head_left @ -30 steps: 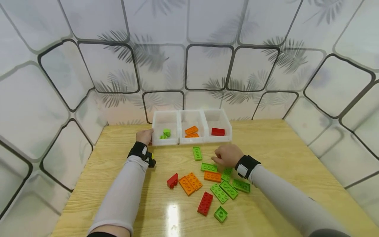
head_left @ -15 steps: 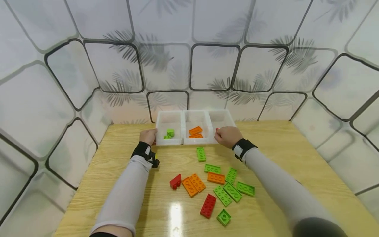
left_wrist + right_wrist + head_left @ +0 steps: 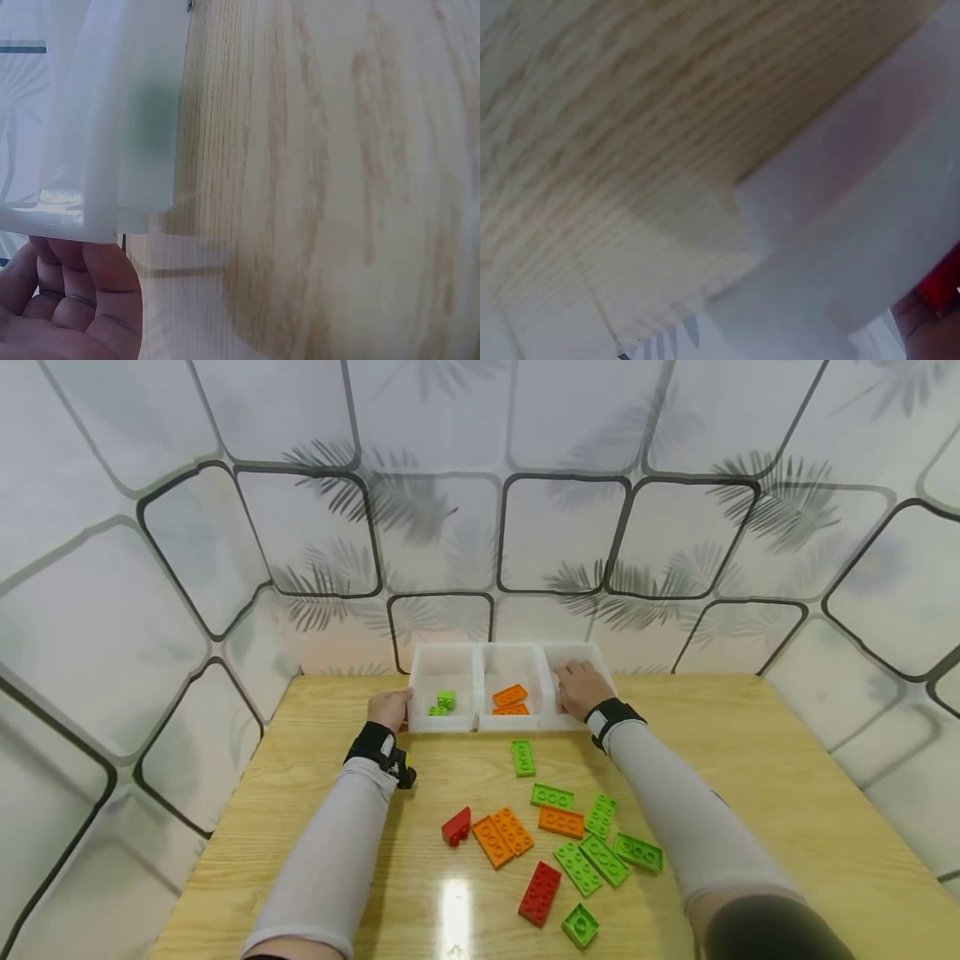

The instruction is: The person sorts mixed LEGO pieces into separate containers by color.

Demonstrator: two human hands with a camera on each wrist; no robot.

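Three translucent white plastic bins stand side by side at the back of the table. My left hand (image 3: 389, 709) grips the outer wall of the left bin (image 3: 442, 722), its fingers curled at the edge in the left wrist view. Inside lie small green bricks (image 3: 446, 699); the middle bin (image 3: 510, 722) has orange bricks (image 3: 510, 695). My right hand (image 3: 582, 687) reaches over the front wall into the right bin (image 3: 564, 720). In the right wrist view a red toy brick (image 3: 941, 283) shows at its fingers, above the rim, mostly out of frame.
In front of the bins lie several loose green bricks (image 3: 577, 868), orange bricks (image 3: 561, 821), a flat-lying red brick (image 3: 540, 893) and a red sloped brick (image 3: 457, 827). A patterned curtain (image 3: 450, 527) closes off the table's back and sides.
My right hand has moved from above the green bricks up and away, into the right bin. My left hand stays at the left bin. The whole head view has shifted slightly.
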